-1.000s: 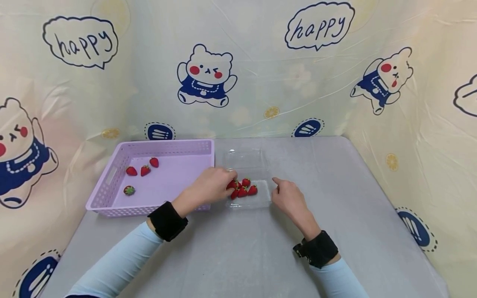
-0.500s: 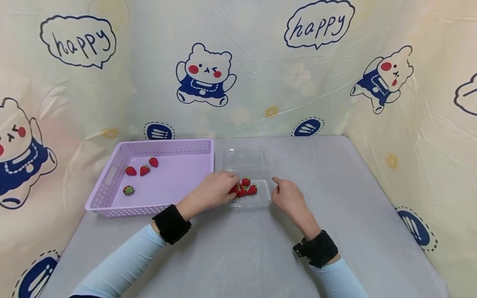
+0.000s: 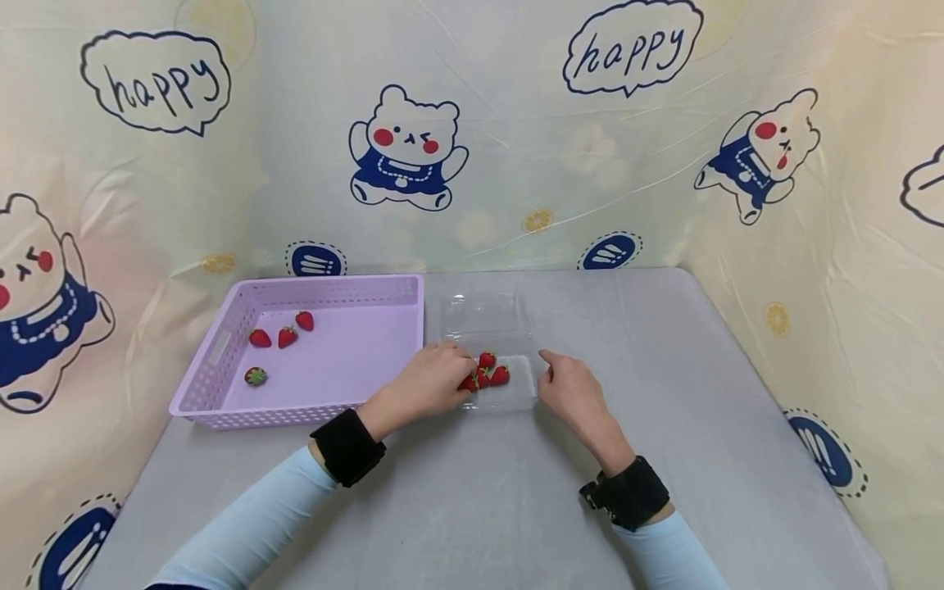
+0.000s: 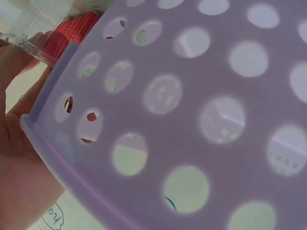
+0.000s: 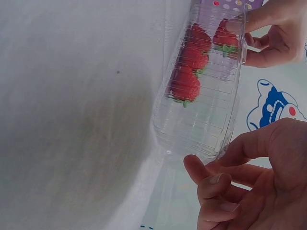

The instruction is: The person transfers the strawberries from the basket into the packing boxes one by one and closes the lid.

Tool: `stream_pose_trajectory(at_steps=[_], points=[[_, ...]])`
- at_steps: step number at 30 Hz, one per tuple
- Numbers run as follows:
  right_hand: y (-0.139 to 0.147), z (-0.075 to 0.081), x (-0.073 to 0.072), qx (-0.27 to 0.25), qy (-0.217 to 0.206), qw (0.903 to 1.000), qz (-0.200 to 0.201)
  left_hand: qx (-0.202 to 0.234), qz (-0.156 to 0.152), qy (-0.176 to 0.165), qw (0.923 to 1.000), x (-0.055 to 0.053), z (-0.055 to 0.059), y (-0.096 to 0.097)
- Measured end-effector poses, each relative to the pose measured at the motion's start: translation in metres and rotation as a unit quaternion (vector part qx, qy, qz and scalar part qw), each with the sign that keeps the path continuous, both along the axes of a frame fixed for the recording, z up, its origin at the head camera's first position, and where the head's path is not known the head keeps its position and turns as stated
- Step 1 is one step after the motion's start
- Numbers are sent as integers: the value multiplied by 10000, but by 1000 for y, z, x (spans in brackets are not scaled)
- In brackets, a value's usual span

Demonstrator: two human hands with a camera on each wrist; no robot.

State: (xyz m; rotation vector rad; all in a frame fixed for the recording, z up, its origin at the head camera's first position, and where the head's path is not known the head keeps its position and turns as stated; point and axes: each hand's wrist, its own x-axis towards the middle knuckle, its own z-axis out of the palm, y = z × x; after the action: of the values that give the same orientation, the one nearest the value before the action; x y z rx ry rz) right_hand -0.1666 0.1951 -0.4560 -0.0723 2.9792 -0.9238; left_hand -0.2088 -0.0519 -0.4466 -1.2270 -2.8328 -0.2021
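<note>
An open clear plastic clamshell box (image 3: 519, 393) stands on the table, its lid folded back behind it. Several red strawberries (image 3: 500, 375) lie in its left part. My left hand (image 3: 431, 381) reaches over the box's left side and pinches a strawberry (image 5: 224, 38) there between thumb and fingers; the head view mostly hides that berry behind the hand. At the opposite end, my right hand (image 3: 574, 389) holds the box's rim with thumb and index finger, the other fingers curled. Several more strawberries (image 3: 287, 337) lie in the purple basket (image 3: 354, 348).
The purple basket stands left of the box, its right wall close beside it and under the left forearm's side. A grey cloth covers the table (image 3: 472, 508). A printed curtain (image 3: 509, 147) hangs behind and along both sides.
My left hand has shifted slightly right and towards me over the strawberries in the box, covering more of them. The right hand and the basket's strawberries have stayed put.
</note>
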Motion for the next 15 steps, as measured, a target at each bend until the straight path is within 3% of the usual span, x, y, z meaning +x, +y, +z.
stream_pose_trajectory(at_steps=[15], points=[[2, 0, 1, -49, 44, 10000, 68, 21, -107, -564, 9984, -6, 2, 8]])
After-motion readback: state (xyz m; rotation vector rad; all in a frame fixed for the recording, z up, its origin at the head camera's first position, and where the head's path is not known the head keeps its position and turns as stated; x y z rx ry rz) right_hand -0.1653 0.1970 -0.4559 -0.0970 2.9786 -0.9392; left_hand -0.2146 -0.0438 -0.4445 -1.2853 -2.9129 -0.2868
